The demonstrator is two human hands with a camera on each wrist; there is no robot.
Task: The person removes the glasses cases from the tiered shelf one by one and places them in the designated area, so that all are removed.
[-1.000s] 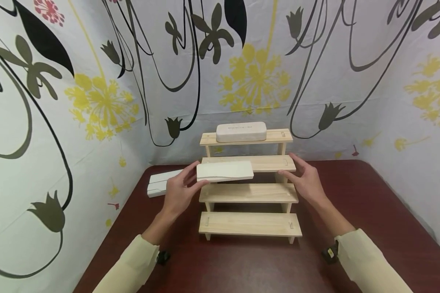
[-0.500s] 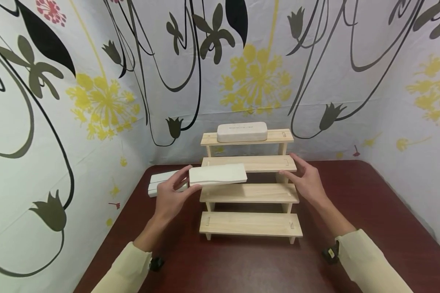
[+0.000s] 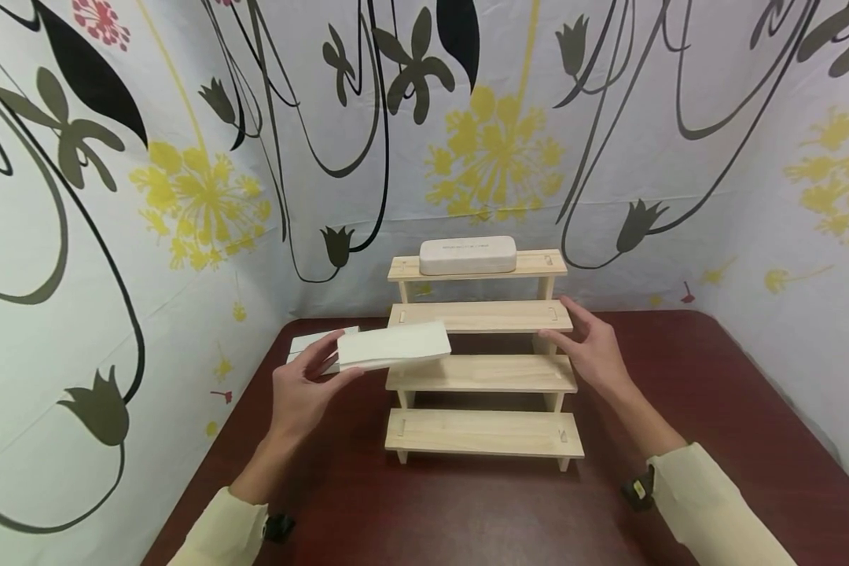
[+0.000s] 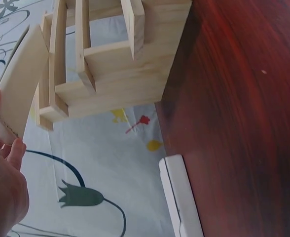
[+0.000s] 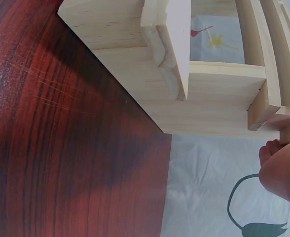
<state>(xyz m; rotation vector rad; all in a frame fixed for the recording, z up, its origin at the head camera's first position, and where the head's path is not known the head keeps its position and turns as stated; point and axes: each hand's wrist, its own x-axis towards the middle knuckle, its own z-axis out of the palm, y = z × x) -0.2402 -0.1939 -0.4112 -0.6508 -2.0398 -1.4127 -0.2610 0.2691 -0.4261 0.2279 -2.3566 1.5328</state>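
My left hand (image 3: 300, 397) pinches the left end of a flat, off-white case (image 3: 394, 346), thumb at the near side and fingers behind. The case is raised in front of the left part of a four-tier wooden display rack (image 3: 481, 428), tilted slightly. A thin seam runs along its edge in the left wrist view, where the case (image 4: 22, 84) hangs beside the rack's tiers. With thumb and fingers, my right hand (image 3: 594, 354) grips the right end of the rack's second tier from the top. In the right wrist view that hand (image 5: 285, 170) shows only partly.
A rounded white case (image 3: 467, 255) lies on the top tier. Partly hidden behind my left hand, a white box with seams (image 3: 323, 336) lies on the dark red table (image 3: 467, 511). Patterned cloth (image 3: 495, 47) encloses the back and sides.
My left hand has moved left and a little down, carrying the off-white case away from the second tier. My right hand has stayed at the rack's right end.
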